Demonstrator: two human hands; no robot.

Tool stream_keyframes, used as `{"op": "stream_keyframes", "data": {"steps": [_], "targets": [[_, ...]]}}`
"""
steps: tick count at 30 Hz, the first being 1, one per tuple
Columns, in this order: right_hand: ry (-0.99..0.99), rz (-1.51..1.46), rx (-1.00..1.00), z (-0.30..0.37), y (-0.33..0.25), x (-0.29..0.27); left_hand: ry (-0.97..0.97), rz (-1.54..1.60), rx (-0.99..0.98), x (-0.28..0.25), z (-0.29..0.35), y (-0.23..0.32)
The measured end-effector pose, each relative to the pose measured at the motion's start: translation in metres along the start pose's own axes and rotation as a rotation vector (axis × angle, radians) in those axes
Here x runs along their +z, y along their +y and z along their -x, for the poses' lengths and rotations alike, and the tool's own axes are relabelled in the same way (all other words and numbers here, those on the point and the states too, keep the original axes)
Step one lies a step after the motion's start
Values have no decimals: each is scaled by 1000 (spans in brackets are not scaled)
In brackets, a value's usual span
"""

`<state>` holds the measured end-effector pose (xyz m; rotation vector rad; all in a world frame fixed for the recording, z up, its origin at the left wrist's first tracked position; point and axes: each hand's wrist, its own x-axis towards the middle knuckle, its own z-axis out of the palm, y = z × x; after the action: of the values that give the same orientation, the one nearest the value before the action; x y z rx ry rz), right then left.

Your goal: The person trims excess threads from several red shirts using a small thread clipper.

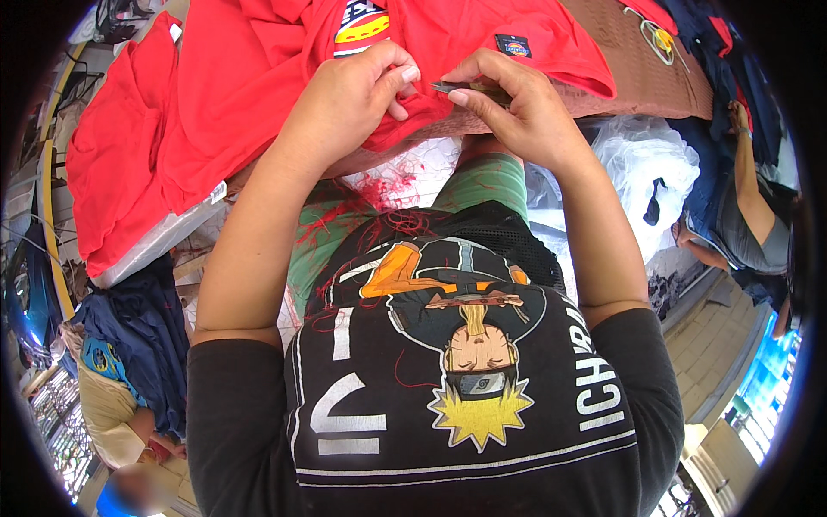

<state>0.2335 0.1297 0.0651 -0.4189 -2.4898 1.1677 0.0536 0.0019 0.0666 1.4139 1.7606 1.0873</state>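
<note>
A red garment (pixel 250 73) with a dark label patch (pixel 513 46) and a yellow-and-white print is spread across the table in front of me. My left hand (pixel 366 95) is closed, its thumb and fingers pinched at the garment's near edge; any thread between the fingertips is too small to make out. Just to the right, my right hand (pixel 517 96) grips a pair of small dark thread snips (pixel 472 89). Their tips point left toward my left fingers, with a small gap between. Loose red thread ends (pixel 383 191) lie scattered over my lap.
More red cloth (pixel 121 164) hangs over the table's left side. Clear plastic bags (pixel 642 164) sit right of my legs. White cord with a yellow piece (pixel 662 39) lies at the table's far right. Other people are near both sides, one showing an arm (pixel 751 172) at right.
</note>
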Motion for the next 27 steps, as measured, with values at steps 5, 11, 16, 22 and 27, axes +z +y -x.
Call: {"op": "stream_keyframes", "data": {"steps": [5, 11, 16, 22, 27], "targets": [[14, 75, -102, -5, 2, 4, -2, -5, 17, 1, -1, 1], [-71, 201, -43, -7, -12, 1, 5, -77, 184, -8, 1, 7], [16, 111, -51, -3, -9, -12, -299, 236, 593, -81, 14, 25], [56, 36, 41, -3, -5, 6, -10, 132, 287, -62, 23, 25], [14, -73, 127, -4, 0, 29, 61, -355, 342, -20, 8, -13]]}}
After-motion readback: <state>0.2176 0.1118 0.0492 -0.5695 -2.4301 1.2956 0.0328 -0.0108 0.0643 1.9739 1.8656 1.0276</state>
